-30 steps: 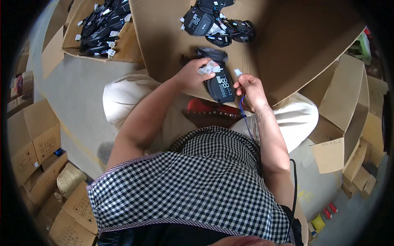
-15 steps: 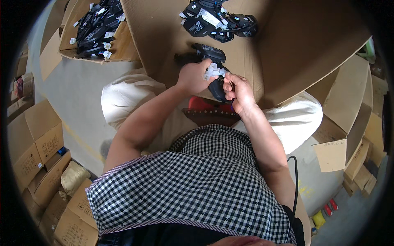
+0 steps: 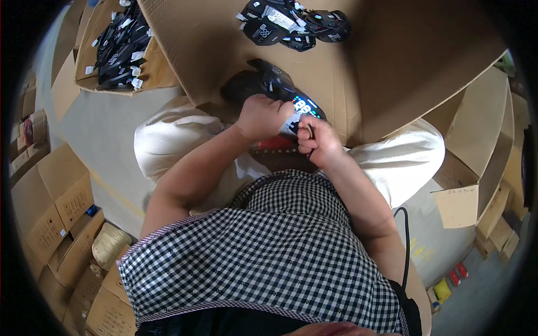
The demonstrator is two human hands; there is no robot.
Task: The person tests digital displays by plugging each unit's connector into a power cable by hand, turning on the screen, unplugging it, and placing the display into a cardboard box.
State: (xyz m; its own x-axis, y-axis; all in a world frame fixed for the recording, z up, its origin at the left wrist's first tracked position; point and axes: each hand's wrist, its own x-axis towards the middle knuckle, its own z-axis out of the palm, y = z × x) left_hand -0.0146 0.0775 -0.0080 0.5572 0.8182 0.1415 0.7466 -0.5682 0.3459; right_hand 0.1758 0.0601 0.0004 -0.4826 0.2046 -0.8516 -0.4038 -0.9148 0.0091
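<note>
My left hand (image 3: 262, 116) is closed, pinching a white plastic connector (image 3: 291, 123) in front of me. Close by on its right, my right hand (image 3: 321, 141) is curled round a dark cable (image 3: 310, 132), its fingertips against that same connector. Just beyond my fingers a black display unit (image 3: 315, 111) glows with white digits and small coloured marks. More black display units (image 3: 273, 74) lie on the cardboard behind it, some in shadow. Whether the two connector ends are fully joined is hidden by my fingers.
A large open cardboard box (image 3: 196, 39) spreads before me, with a pile of black display units (image 3: 269, 28) at its far side. Another carton (image 3: 162, 73) at the far left is full of wired units. Open cartons (image 3: 457, 204) stand on the right, stacked boxes (image 3: 56, 190) on the left.
The display by my hands has lit up. Both hands have shifted slightly toward me, and the right hand has turned with its fingers curled around the cable.
</note>
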